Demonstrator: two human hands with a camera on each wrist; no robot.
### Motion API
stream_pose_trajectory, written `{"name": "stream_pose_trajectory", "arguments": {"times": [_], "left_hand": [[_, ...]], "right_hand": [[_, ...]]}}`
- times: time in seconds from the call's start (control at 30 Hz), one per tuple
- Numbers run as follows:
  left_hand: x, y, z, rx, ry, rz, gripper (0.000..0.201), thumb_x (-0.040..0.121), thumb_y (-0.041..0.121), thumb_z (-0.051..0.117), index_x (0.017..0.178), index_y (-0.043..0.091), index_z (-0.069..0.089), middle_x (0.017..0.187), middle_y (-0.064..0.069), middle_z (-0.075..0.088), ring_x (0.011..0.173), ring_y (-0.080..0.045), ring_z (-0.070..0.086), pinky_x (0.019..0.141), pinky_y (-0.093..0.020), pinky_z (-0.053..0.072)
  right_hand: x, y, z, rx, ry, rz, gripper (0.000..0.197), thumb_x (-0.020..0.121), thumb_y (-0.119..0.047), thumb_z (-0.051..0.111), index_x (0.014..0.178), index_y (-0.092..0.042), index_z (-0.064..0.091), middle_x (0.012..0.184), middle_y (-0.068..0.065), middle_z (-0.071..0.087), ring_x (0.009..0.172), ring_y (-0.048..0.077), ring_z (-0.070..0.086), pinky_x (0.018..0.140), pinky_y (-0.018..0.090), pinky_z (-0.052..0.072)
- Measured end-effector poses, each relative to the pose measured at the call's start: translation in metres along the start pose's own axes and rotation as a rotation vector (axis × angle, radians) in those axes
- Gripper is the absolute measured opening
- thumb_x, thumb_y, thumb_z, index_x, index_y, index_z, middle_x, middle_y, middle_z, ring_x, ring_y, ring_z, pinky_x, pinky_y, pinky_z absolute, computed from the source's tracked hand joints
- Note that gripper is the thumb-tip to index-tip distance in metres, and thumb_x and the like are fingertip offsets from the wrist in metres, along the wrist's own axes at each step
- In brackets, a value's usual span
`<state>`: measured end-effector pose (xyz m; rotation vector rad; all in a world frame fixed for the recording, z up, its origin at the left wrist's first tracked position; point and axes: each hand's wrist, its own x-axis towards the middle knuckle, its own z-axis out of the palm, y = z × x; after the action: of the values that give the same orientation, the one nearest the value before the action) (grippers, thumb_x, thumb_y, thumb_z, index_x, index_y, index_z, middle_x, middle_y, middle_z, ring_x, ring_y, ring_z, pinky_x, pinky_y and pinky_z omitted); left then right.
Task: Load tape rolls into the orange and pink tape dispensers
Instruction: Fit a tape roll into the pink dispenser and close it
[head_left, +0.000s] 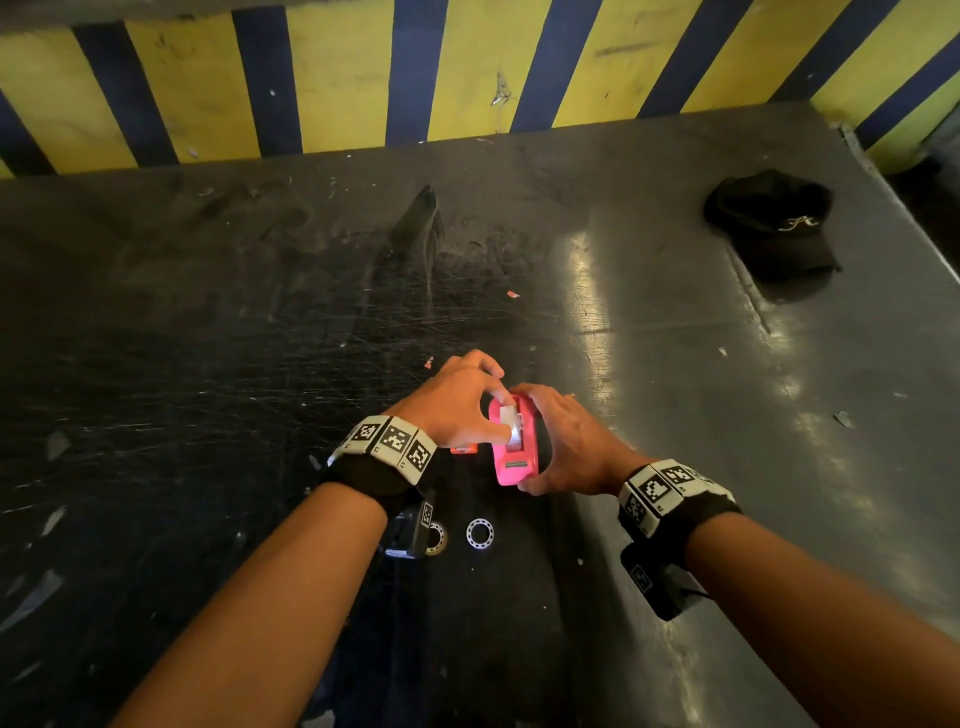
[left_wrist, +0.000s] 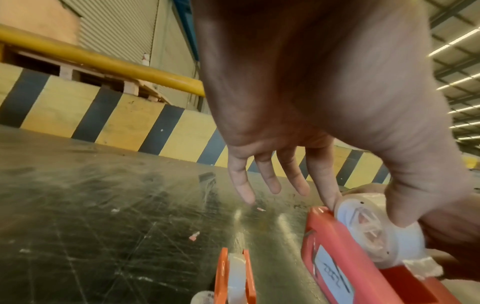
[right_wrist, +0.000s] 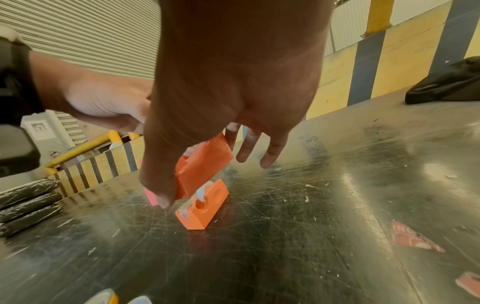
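Note:
My right hand (head_left: 545, 441) grips the pink tape dispenser (head_left: 511, 462) by its side, thumb at the near end and fingers at the far end, and holds it tilted just above the table. With thumb and forefinger, my left hand (head_left: 498, 410) pinches a white tape roll (head_left: 511, 423) sitting in the dispenser's slot. The left wrist view shows that roll (left_wrist: 376, 228) close up, pinched against the dispenser (left_wrist: 337, 261). Just left of it, the orange dispenser (head_left: 464, 449) stands on the table and carries a pale roll (right_wrist: 202, 193).
Two loose tape rings (head_left: 480, 532) lie near my left wrist on the scratched dark table (head_left: 260, 338). At the far right sits a black cap (head_left: 774, 223). A yellow and blue striped wall (head_left: 337, 83) bounds the far edge. Small paper scraps are scattered about.

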<state>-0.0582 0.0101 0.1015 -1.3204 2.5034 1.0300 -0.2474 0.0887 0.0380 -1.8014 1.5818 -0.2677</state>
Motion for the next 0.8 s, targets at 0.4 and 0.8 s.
{"name": "stream_pose_trajectory", "arguments": {"times": [0.4,0.8], "left_hand": [[-0.003,0.02,-0.006,0.229,-0.09,0.016,0.048,0.075,0.043,0.08,0.119,0.024,0.074,0.143,0.003,0.04,0.133,-0.019,0.036,0.106,-0.04,0.039],[-0.003,0.028,-0.007,0.254,-0.077,-0.006,0.05,0.071,0.045,0.083,0.114,0.019,0.075,0.133,0.002,0.045,0.124,-0.019,0.043,0.097,-0.035,0.044]], "right_hand": [[-0.012,-0.006,-0.001,0.003,-0.028,-0.002,0.119,0.061,-0.042,0.095,0.154,-0.027,0.024,0.149,-0.002,0.043,0.131,0.019,0.043,0.107,0.033,0.04],[-0.011,-0.011,-0.002,0.034,-0.045,-0.01,0.122,0.059,-0.041,0.096,0.155,-0.026,0.023,0.149,-0.001,0.043,0.132,0.02,0.045,0.11,0.035,0.041]]}}
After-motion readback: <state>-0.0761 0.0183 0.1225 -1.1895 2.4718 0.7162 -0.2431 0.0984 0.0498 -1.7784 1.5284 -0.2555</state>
